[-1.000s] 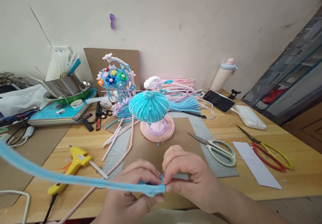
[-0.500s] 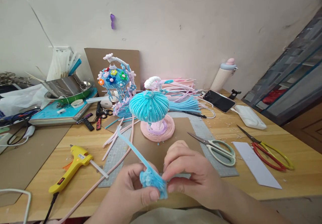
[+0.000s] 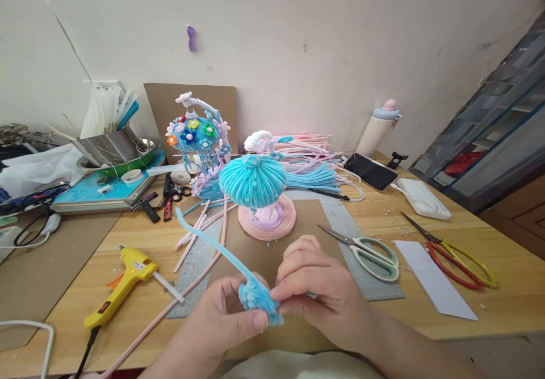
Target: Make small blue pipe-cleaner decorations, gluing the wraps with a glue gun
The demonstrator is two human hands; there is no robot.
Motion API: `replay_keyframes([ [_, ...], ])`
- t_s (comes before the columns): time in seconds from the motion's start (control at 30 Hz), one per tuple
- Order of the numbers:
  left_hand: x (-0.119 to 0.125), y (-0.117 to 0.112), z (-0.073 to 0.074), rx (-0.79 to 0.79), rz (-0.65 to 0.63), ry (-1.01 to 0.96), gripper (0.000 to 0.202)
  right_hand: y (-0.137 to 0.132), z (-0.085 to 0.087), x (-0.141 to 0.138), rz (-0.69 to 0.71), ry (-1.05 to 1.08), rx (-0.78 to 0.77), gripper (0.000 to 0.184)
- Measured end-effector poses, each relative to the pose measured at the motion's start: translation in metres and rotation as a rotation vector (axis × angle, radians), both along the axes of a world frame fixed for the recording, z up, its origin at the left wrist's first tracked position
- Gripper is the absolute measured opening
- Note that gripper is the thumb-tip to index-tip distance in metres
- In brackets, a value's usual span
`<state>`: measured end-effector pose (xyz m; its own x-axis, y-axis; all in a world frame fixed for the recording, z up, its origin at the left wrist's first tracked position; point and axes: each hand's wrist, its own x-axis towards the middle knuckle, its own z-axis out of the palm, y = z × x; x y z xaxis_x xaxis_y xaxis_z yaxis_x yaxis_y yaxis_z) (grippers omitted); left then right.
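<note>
Both hands hold a small blue fuzzy bundle (image 3: 256,299) low over the near side of the desk (image 3: 383,211), in front of the person's body. The left hand (image 3: 227,316) is curled around its left side, thumb pressed across the front; the right hand (image 3: 317,294) pinches its right edge between thumb and forefinger, the other fingers folded in. A single blue strand (image 3: 210,244) sticks out of the bundle, up and to the left. Beyond the hands, a turquoise ribbed dome (image 3: 253,183) hangs over a round pink base (image 3: 283,228), which sits on brown cardboard (image 3: 309,217). A yellow glue gun (image 3: 119,291) lies to the left; to the right lie pale-green-handled scissors (image 3: 352,243), a white strip (image 3: 434,279) and red-and-yellow-handled scissors (image 3: 438,241).
</note>
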<state>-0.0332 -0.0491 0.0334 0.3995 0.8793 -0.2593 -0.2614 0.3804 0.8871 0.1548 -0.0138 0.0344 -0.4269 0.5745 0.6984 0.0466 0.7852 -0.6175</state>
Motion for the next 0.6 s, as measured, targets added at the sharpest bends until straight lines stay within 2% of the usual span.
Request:
replay_keyframes([
  [0.23, 0.0013, 0.0047, -0.0068, 0.034, 0.001, 0.031, 0.030, 0.0000, 0.0033, 0.0006, 0.007, -0.023, 0.010, 0.012],
  [0.33, 0.0031, 0.0040, -0.0039, 0.039, -0.018, 0.032, 0.030, 0.0001, 0.0059, 0.0014, 0.009, -0.028, 0.028, 0.012],
  [0.47, 0.0054, 0.0011, 0.0019, -0.012, 0.035, 0.053, 0.032, -0.0002, 0.0087, 0.0028, 0.006, -0.049, 0.056, 0.007],
  [0.6, 0.0056, 0.0008, -0.0013, 0.008, 0.089, 0.069, 0.032, 0.0003, 0.0078, 0.0032, 0.000, -0.088, 0.064, 0.008],
])
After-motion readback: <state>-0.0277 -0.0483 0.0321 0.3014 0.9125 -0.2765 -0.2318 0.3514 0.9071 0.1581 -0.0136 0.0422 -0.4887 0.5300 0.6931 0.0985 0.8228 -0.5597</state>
